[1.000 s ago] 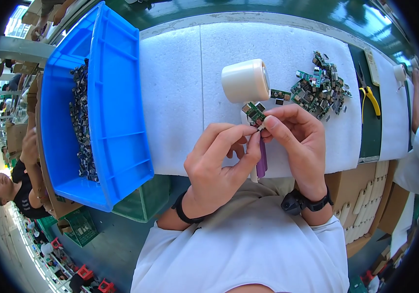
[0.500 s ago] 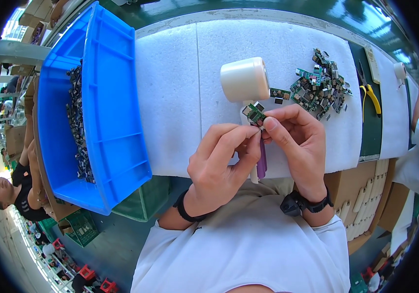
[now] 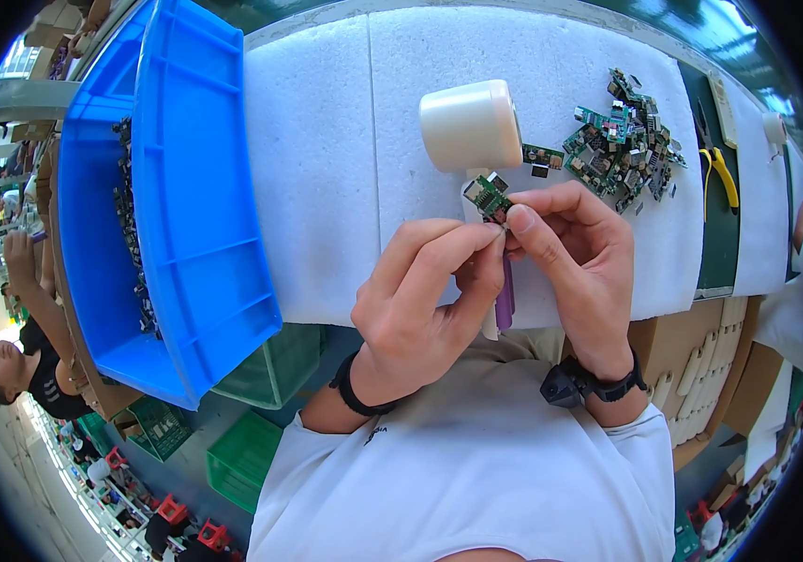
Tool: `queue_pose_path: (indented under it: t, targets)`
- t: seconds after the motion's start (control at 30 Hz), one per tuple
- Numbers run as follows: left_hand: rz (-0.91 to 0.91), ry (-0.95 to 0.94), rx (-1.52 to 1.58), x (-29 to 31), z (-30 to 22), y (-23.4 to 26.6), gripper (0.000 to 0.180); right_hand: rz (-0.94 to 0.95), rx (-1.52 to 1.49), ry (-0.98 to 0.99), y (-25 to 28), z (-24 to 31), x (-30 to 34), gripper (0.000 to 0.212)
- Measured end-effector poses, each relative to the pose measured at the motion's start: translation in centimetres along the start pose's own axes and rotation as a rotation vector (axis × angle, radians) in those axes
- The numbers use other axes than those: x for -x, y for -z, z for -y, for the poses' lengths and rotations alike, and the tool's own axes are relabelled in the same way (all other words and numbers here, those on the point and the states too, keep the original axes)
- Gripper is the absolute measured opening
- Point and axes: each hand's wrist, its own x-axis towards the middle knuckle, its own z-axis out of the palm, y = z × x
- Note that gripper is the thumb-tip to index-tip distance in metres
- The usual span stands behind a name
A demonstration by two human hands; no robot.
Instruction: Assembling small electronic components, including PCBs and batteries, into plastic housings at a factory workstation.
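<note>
circuit board [image 3: 489,196] | pinched by both hands | above foam mat [image 3: 345,159] front edge

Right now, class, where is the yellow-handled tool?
The pliers lie at the head view's right, on the green mat, just beyond the pile of boards.

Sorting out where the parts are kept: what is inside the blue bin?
The blue bin holds small dark parts in a strip along its far side, by its left wall. Its near inner face is bare. Its raised middle wall hides the rest of that compartment.
</note>
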Motion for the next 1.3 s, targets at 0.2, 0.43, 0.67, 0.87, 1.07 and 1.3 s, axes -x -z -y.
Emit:
queue_pose_path:
  t: [0.2,0.43,0.67,0.87,1.07,1.3]
  targets:
    - [0.054,0.041,0.084,0.4,0.8,0.6,0.021,-0.004,-0.03,0.012,0.0,-0.4,0.2,0.017]
    - [0.142,0.321,0.24,0.0,-0.9,1.5,0.051,-0.012,0.021,0.031,-0.1,0.0,-0.1,0.018]
    - [0.294,0.642,0.48,-1.1,0.2,2.8,0.06,-0.103,0.319,0.229,-0.9,-0.5,1.9,0.026]
    - [0.267,0.567,0.672,0.1,0.9,3.6,0.065,0.195,0.524,-0.325,0.5,3.8,3.5,0.031]
    - [0.194,0.572,0.886,-0.5,1.2,3.5,0.068,0.517,0.237,-0.739,0.4,5.6,1.8,0.034]
    - [-0.078,0.546,1.036,-0.7,1.5,3.0,0.07,0.495,0.317,-0.677,-1.8,7.6,-3.0,0.035]
